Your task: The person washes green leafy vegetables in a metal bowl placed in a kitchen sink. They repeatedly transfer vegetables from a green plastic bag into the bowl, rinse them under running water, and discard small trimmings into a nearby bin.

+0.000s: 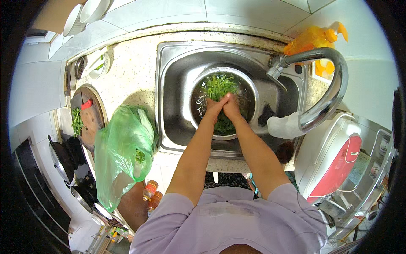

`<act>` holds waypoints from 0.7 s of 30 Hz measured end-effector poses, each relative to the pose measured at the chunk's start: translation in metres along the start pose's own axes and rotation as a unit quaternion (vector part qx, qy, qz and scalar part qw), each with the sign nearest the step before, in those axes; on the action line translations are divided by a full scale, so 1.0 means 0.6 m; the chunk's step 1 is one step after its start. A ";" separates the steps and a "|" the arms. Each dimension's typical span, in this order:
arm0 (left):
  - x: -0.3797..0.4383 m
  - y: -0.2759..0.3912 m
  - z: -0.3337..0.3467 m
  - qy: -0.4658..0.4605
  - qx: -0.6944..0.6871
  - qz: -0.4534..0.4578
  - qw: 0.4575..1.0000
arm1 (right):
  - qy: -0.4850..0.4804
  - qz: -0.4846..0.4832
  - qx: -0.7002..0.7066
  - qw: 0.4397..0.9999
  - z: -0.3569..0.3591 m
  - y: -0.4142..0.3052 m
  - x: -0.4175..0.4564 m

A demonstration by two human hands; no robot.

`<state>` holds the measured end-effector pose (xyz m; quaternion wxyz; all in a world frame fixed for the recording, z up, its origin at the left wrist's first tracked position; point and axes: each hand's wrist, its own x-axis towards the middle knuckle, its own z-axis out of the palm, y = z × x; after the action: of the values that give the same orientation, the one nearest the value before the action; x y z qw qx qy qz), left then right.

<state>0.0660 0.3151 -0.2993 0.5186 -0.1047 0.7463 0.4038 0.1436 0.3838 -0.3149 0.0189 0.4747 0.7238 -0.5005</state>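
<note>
A round metal basin (256,95) of water sits in a stainless steel sink (173,95). My left hand (215,107) and my right hand (231,106) are together over its middle, thumbs close to each other, both closed around a bunch of leafy greens (221,85). The leaves spread out beyond my fingers towards the far rim. More greens (224,125) lie in the water between my wrists. My fingers are partly hidden by the backs of my hands.
A curved chrome faucet (341,76) with a white cloth-like wrap on its spout arches over the sink's right side. Left of the sink are a green plastic bag (122,152) and a round wooden chopping board (93,123) with a red-handled knife (86,104). A rice cooker (330,158) stands at right.
</note>
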 end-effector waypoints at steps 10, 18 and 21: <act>-0.075 0.034 -0.026 -0.129 -0.196 0.074 0.969 | -0.054 -0.185 0.043 0.980 -0.069 -0.054 -0.101; -0.133 0.068 -0.038 -0.039 -0.248 0.185 0.950 | -0.109 -0.117 0.260 0.952 -0.149 -0.116 -0.169; -0.128 0.069 -0.049 -0.002 -0.256 0.228 0.939 | -0.048 -0.088 0.362 0.927 -0.148 -0.075 -0.166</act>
<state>0.0556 0.3009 -0.2085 0.3698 -0.0599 0.6204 0.6890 0.2062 0.3810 -0.1890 -0.1641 0.3590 0.5306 -0.7501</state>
